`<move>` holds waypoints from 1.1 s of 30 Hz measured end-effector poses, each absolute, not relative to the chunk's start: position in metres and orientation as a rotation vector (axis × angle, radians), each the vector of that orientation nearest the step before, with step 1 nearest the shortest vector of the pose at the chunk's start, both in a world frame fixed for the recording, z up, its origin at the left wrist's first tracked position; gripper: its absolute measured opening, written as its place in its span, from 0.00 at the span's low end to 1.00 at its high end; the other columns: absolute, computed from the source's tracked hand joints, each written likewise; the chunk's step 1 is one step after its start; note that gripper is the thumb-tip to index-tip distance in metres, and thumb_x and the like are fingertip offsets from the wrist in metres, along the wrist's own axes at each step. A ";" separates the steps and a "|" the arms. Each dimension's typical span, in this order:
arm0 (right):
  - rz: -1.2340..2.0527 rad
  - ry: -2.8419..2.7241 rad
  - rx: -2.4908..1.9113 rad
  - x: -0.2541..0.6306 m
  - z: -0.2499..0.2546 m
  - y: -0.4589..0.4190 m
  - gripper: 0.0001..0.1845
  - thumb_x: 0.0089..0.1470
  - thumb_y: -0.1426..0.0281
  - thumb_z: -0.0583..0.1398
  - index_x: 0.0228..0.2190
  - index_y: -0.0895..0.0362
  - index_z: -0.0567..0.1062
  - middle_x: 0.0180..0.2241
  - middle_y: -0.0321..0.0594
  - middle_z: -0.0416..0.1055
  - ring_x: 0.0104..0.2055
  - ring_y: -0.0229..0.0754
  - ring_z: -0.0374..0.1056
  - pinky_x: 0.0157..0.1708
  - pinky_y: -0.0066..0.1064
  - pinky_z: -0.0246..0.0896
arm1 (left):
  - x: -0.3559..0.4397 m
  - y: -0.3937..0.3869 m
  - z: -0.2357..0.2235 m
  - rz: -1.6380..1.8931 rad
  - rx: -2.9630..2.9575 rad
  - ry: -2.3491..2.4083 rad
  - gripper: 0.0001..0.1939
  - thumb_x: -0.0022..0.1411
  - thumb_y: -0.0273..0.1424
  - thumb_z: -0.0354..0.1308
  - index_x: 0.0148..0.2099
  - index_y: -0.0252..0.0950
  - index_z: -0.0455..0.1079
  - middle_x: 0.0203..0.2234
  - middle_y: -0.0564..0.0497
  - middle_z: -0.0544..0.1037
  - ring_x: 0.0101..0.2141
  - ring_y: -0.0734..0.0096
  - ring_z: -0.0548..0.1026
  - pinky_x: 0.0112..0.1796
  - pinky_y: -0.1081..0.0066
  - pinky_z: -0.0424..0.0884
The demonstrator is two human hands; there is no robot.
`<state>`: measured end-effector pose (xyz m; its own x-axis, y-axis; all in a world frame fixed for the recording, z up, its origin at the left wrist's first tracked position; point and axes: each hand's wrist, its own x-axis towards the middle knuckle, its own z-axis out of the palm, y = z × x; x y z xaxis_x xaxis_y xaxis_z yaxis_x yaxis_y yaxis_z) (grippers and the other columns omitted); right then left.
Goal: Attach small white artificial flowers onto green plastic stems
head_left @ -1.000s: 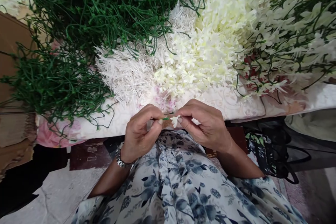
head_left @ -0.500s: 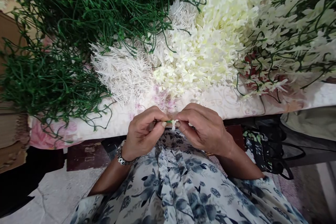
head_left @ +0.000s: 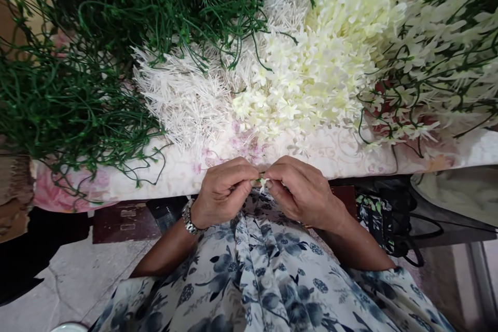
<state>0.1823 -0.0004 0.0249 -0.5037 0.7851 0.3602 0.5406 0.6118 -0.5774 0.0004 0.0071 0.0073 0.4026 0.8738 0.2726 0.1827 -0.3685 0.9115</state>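
My left hand [head_left: 229, 189] is closed in a pinch on a thin green stem [head_left: 257, 180], of which only a short bit shows between the fingertips. Facing it, my right hand [head_left: 298, 187] pinches a small white artificial flower [head_left: 263, 182] joined to that stem; most of the flower is hidden by the fingers. Both hands meet just over the table's front edge, close to my body. Beyond them lie a heap of loose cream-white flower heads [head_left: 303, 83] and a pile of thin white stamen-like pieces [head_left: 190, 98].
Dark green artificial stems [head_left: 155, 10] are heaped high at the left and back. Finished-looking stems with white flowers [head_left: 424, 67] lie at the right. A floral cloth [head_left: 342, 153] covers the table. A black patterned bag [head_left: 377, 218] is below the edge at right.
Both hands have come closer together, with less of the stem and flower showing between them. The view has shifted a little.
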 end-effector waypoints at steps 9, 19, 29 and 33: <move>0.587 -2.225 -1.044 0.180 0.017 0.002 0.04 0.55 0.77 0.53 0.34 0.58 0.65 0.26 0.38 0.65 0.29 0.36 0.62 0.28 0.27 0.61 | 0.002 0.011 -0.002 1.074 1.742 0.900 0.06 0.55 0.19 0.53 0.33 0.33 0.69 0.22 0.53 0.69 0.24 0.78 0.67 0.27 0.76 0.64; 0.456 -1.946 -1.119 0.170 0.012 0.001 0.09 0.54 0.76 0.57 0.39 0.56 0.66 0.29 0.39 0.70 0.31 0.37 0.68 0.29 0.28 0.66 | 0.002 0.008 -0.002 1.023 1.262 0.918 0.03 0.59 0.25 0.55 0.32 0.35 0.70 0.24 0.54 0.69 0.24 0.80 0.65 0.24 0.78 0.61; 0.471 -1.971 -1.056 0.169 0.016 0.001 0.08 0.53 0.79 0.56 0.36 0.57 0.67 0.26 0.36 0.69 0.27 0.34 0.62 0.27 0.27 0.61 | 0.005 0.006 -0.005 1.073 1.135 0.933 0.03 0.58 0.25 0.57 0.31 0.35 0.70 0.23 0.54 0.66 0.24 0.79 0.64 0.25 0.76 0.58; 0.480 -1.962 -1.068 0.169 0.016 0.001 0.08 0.53 0.79 0.56 0.35 0.57 0.67 0.26 0.36 0.68 0.27 0.33 0.62 0.27 0.26 0.60 | 0.004 0.007 -0.005 1.058 1.168 0.907 0.03 0.58 0.25 0.57 0.32 0.35 0.70 0.23 0.54 0.66 0.24 0.79 0.63 0.24 0.76 0.58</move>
<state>0.1694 0.0008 0.0160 -0.2929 0.8229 0.4868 0.5054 0.5655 -0.6518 0.0038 0.0067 -0.0051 0.2688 0.9630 -0.0180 -0.1651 0.0645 0.9842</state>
